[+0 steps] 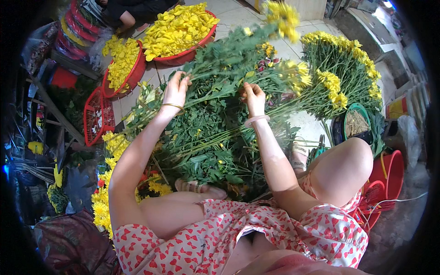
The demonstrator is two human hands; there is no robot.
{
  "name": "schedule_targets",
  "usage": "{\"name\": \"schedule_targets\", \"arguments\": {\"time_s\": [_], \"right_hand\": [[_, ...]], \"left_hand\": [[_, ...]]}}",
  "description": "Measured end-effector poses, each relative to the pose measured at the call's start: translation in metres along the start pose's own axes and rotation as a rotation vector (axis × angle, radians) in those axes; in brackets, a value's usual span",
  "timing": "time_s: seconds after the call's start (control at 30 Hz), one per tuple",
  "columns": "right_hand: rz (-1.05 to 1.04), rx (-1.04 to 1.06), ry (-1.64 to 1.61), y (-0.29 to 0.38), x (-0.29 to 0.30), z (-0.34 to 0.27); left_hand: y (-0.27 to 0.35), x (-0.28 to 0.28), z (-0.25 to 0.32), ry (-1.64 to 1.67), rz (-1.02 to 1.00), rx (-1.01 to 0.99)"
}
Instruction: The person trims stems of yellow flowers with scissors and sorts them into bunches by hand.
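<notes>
My left hand [178, 90], with a gold-coloured bangle at the wrist, is closed around the stems of leafy yellow chrysanthemums [282, 21], whose blurred heads point up and to the right. My right hand [253, 96], a pale bangle at its wrist, is at the leaves right of it, fingers bent; whether it pinches anything is unclear. Yellow flower heads [296, 77] lie just beyond it. Below both hands spreads a heap of cut green leaves and stems [206, 147]. A large bundle of yellow chrysanthemums [354, 65] rests on the tiles at the right.
Red baskets [209, 37] of yellow blossoms stand at the upper left, near another person's arm [127, 20]. A red plastic basket [99, 118] is below them. More yellow chrysanthemums [103, 206] lie by my left leg. A green-rimmed container [357, 120] and red buckets [392, 175] stand at the right.
</notes>
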State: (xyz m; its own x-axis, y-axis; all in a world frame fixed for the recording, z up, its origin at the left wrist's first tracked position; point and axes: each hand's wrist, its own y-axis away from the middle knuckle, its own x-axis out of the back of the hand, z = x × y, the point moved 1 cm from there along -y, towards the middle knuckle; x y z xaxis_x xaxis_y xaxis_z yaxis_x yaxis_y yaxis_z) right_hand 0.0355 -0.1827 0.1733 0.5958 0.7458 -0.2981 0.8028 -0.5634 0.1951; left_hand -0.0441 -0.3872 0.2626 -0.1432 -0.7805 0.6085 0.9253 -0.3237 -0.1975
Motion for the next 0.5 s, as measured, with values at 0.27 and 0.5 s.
{"name": "schedule_targets", "arguments": {"time_s": [0.27,0.5], "right_hand": [[-0.163,-0.023,0.018,-0.001,-0.006,0.001],[-0.384,-0.402,-0.215,0.013,-0.011,0.028]], "left_hand": [[0.031,-0.022,-0.044,-0.114,0.032,-0.017],[0.041,-0.027,-0.034,0.056,-0.174,0.064]]}}
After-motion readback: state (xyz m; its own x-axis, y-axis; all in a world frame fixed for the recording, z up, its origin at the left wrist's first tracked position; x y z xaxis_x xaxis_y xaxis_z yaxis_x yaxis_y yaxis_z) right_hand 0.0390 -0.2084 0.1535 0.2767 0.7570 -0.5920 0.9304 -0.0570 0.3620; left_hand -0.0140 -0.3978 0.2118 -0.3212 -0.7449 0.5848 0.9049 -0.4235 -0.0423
